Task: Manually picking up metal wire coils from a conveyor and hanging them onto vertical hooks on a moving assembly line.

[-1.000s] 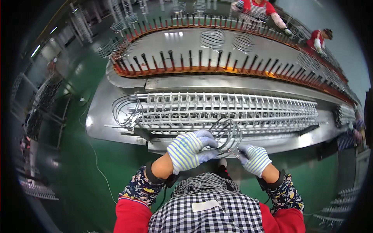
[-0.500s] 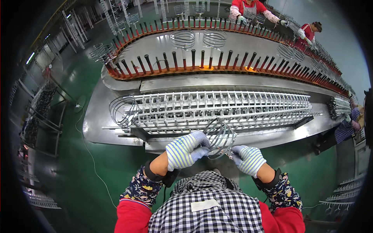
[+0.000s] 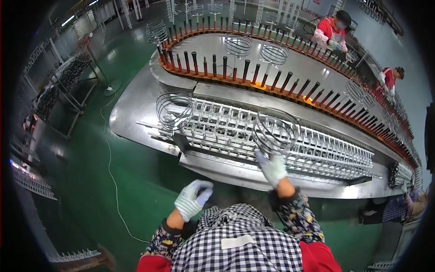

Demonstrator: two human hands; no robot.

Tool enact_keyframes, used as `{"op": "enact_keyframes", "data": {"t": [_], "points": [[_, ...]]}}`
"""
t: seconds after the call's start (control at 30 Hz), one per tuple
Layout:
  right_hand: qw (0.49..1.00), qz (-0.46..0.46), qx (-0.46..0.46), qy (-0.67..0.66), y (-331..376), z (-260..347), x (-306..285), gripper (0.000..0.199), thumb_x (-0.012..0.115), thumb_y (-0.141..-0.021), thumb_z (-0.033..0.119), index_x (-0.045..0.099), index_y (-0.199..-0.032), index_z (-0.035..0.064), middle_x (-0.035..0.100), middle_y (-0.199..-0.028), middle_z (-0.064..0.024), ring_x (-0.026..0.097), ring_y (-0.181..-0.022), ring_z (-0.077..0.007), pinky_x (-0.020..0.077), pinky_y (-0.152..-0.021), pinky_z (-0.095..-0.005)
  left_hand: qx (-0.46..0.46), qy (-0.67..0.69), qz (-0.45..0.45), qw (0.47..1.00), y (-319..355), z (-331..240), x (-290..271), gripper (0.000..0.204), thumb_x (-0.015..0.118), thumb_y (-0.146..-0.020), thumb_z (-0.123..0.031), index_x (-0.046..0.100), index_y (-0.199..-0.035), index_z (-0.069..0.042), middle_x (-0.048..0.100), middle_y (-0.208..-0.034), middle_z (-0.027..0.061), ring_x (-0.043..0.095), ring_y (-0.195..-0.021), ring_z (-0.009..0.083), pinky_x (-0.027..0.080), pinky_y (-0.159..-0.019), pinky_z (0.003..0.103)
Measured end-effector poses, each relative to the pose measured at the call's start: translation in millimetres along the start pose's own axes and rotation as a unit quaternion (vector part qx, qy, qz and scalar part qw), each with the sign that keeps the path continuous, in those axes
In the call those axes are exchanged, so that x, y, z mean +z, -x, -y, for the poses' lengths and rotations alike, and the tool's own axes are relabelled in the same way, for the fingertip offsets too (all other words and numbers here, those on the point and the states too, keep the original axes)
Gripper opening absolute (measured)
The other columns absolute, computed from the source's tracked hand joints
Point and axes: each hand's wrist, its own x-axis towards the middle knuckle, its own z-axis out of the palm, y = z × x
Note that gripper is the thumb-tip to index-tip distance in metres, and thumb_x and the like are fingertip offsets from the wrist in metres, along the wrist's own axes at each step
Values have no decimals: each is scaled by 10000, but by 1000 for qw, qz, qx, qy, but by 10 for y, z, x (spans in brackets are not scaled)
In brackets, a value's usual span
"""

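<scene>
My right hand (image 3: 273, 170), in a striped knit glove, reaches forward over the near edge of the metal table. Its fingers are closed at the lower end of a round coil of silver wire (image 3: 276, 132), which stands above the stacked white metal racks (image 3: 217, 120); the exact grip is blurred. Nearer my body, my left hand (image 3: 194, 199) hangs over the floor, holding nothing. Its fingers curve, with a gap between them and the thumb. A second wire coil (image 3: 174, 111) rests at the left end of the racks.
Beyond the racks, an orange conveyor loop (image 3: 217, 79) carries upright red-and-black pegs. More wire coils (image 3: 274, 53) stand past its near side. Two co-workers in red (image 3: 333, 34) are at the far right; another person (image 3: 396, 208) is at the right edge. A white cable (image 3: 111, 167) crosses the green floor.
My right hand has moved forward with the wire coil, from near my body to over the racks. My left hand has let go of the coil and drawn back. The view has turned.
</scene>
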Motion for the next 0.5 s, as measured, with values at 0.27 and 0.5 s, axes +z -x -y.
{"op": "enact_keyframes", "data": {"t": [0.27,0.5], "points": [[939,30,-218,264,-829,-265,1109,248,455,-797,219,567,-938,48,620,-848,-130,576,-768,-303,437,-676,-411,-109,13,-87,990,478,315,-229,226,584,-784,-202,593,-904,-11,596,-807,93,555,-683,141,448,-636,261],[973,27,-129,188,-745,35,1360,264,474,-758,174,534,-955,8,554,-909,-225,520,-847,-378,407,-777,-450,-176,125,-88,973,346,738,-374,161,553,-807,-126,571,-911,-5,583,-773,61,527,-660,105,441,-586,233]]}}
